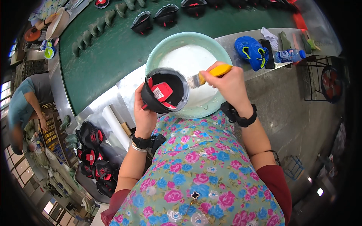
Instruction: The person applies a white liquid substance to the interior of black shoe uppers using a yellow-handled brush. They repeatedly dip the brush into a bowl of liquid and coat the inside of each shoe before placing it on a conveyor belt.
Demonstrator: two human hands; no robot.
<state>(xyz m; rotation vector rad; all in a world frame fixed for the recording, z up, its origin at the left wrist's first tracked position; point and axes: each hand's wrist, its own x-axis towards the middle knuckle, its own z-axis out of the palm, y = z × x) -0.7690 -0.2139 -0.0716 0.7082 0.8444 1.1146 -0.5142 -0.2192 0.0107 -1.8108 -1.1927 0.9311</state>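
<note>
My left hand is closed around a black shoe upper, its open side turned up. Inside it a red piece with a white label shows, and a greyish edge runs round its rim. My right hand grips a paintbrush by its yellow handle. The pale bristles point left, close to the upper's right rim; whether they touch it I cannot tell. Both are above a pale green basin of white liquid, and the upper covers part of its near left side.
Black uppers and green shoe lasts line the green conveyor belt. On the right metal ledge lie a blue shoe, phone and bottle. More black uppers are piled left. A co-worker bends at far left.
</note>
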